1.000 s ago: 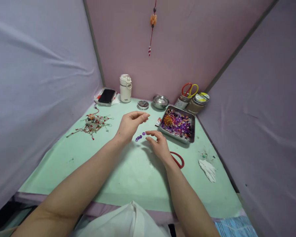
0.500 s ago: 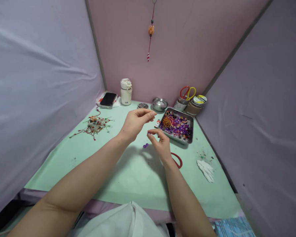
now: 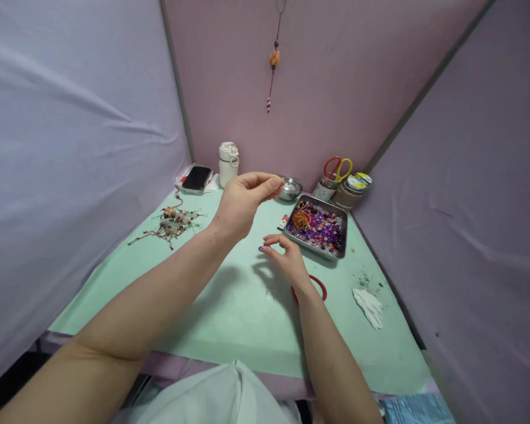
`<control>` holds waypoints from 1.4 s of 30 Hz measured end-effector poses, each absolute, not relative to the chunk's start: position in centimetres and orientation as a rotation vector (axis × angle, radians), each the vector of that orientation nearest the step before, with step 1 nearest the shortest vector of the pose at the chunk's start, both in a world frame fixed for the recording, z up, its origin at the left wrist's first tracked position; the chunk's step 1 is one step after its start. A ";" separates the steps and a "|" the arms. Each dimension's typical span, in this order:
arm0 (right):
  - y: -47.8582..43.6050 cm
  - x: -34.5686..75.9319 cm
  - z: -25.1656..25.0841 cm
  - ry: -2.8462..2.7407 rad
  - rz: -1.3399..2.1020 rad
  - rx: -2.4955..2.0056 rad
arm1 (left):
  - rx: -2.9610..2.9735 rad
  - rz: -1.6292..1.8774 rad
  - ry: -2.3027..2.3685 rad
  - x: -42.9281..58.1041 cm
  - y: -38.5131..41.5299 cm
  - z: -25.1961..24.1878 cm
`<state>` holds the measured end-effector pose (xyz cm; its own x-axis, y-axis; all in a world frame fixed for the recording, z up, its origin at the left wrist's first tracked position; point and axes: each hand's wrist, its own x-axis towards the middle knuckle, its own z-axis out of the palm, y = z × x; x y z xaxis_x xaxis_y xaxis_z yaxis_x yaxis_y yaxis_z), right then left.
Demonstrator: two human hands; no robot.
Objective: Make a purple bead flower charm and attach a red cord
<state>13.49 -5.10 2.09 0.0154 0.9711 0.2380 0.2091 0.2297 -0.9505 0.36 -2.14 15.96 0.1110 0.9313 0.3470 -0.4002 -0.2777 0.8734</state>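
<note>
1. While the person's two bare hands work above a pale green table (image 3: 229,335), I see the left hand (image 3: 241,206) raised higher and farther forward than the right.
2. The left thumb and fingertips are pressed together in a pinch; I cannot tell whether they grasp something thin.
3. The right hand (image 3: 288,259) is lower and nearer the person, its thumb and index finger curved toward each other.
4. Purple beads (image 3: 260,248) sit right at those right fingertips; I cannot tell how firmly, or whether, they are gripped.
5. Just beyond the right hand, a metal tray (image 3: 315,250) holds mixed beads (image 3: 324,228), many purple, with an orange thread bundle (image 3: 301,220) on top.
6. A red loop handle (image 3: 322,287) lies by the right wrist, partly hidden behind it.
7. To the left lies a tangle of strung beads (image 3: 172,224).
8. Toward the back stand a cream bottle (image 3: 228,171) and a metal bowl (image 3: 294,191), the latter partly covered by the left hand.
9. A white cloth (image 3: 368,307) lies crumpled on the right.
</note>
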 end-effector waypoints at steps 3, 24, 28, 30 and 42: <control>-5.1 13.3 1.9 -1.382 1.113 -1.141 | 1.161 1.460 0.659 -0.2 -1.6 16.0; -5.4 14.8 0.5 -1.931 1.207 -1.315 | 1.027 1.049 0.783 -2.1 -1.0 10.8; -6.1 15.3 2.1 -1.882 1.138 -1.455 | 1.074 1.066 0.783 -2.0 0.4 10.6; -6.3 15.7 3.6 -1.899 1.069 -1.501 | 1.098 1.063 0.787 -2.1 0.8 10.6; 1.4 14.9 10.1 -1.745 0.925 -1.351 | 1.309 1.050 0.837 -2.1 4.9 9.0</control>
<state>14.93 1.44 10.12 -0.1805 0.9765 0.1179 0.4503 0.1886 -0.8727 -2.10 4.93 9.02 0.3337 0.9391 0.0822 -0.1296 -0.0406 0.9907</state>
